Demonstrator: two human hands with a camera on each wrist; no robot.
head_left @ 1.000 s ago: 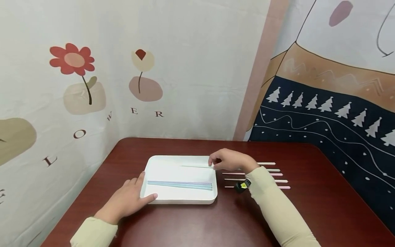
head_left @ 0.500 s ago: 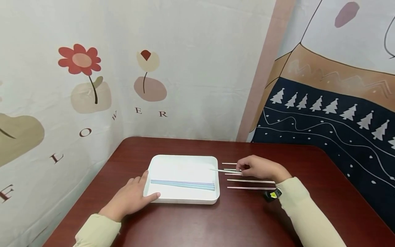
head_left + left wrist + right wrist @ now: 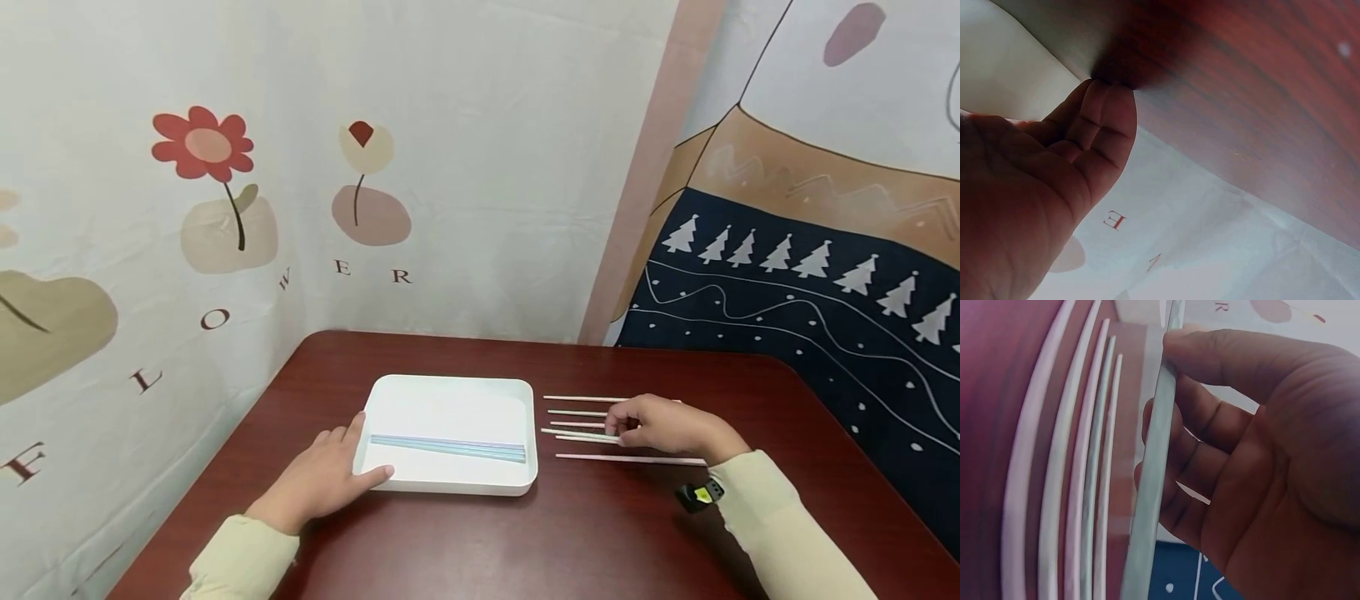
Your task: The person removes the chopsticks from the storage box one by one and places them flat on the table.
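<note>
Across wall cloth (image 3: pixel 480 167), lettering FLOWER (image 3: pixel 214 319) | right hand (image 3: pixel 663 425) pinching green stick (image 3: pixel 1155 453) | left hand (image 3: pixel 318 477), fingers extended, touching tray (image 3: pixel 457 489)

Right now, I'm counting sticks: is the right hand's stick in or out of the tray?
Out: the right hand holds the stick wholly right of the tray.

right wrist: held stick (image 3: pixel 1155 444), ends cropped | head: left sleeve (image 3: pixel 243 558) cropped

The right hand (image 3: pixel 662 423) carried a green stick (image 3: pixel 1152 465) off the tray (image 3: pixel 453 407).
</note>
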